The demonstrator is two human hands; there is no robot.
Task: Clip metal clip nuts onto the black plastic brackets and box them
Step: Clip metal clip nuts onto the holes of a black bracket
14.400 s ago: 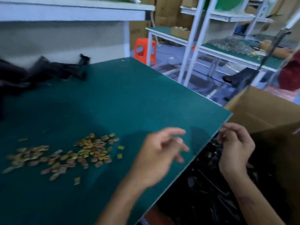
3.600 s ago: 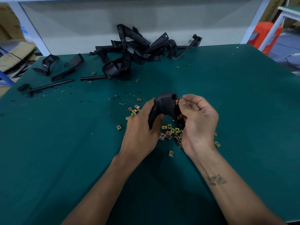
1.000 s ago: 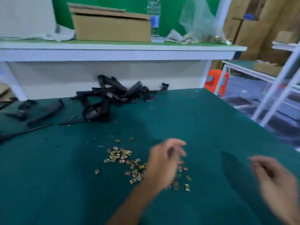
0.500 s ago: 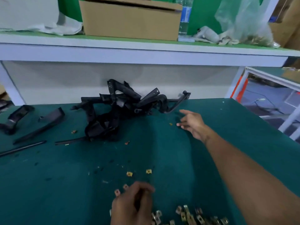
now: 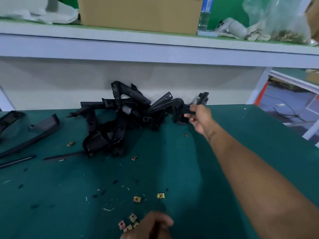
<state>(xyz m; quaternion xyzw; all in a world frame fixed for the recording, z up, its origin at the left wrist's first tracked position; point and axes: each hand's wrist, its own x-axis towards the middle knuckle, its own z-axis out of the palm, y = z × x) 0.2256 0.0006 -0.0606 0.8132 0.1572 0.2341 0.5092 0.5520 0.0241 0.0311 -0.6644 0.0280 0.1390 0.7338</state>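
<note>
The person's right hand (image 5: 200, 119) was stretched far across the green table (image 5: 224, 169) to the right end of the tangled pile of black plastic brackets (image 5: 124, 116), which lay against the white back panel under the shelf. Its fingers were closing on one bracket (image 5: 181, 111) at that end of the heap, the thumb and fingertips touching the black plastic, though whether they had a firm hold on it was hard to tell from where I stood; the bracket's far tip looked blurred. The left hand (image 5: 151, 226) sat low at the near edge of the table, knuckles up and fingers curled downward over a small cluster of brass-coloured clip nuts (image 5: 128, 223); I could not tell whether it was pinching one. Two more clip nuts (image 5: 160, 196) lay just beyond that hand, side by side but apart, and single ones were scattered nearer the pile, one (image 5: 134, 158) in front of it, one (image 5: 70, 144) off its left side and one (image 5: 185, 135) near the right wrist. Farther left on the table lay several loose black parts, among them a curved trim piece (image 5: 45, 123) and a thin black rod (image 5: 17, 161). On the shelf above stood a cardboard box (image 5: 138, 14), a clear plastic bottle (image 5: 204, 16) just beside it, and a crumpled clear plastic bag (image 5: 279, 19) farther right. Small black flecks and pale slivers dotted the mat between the hands.
</note>
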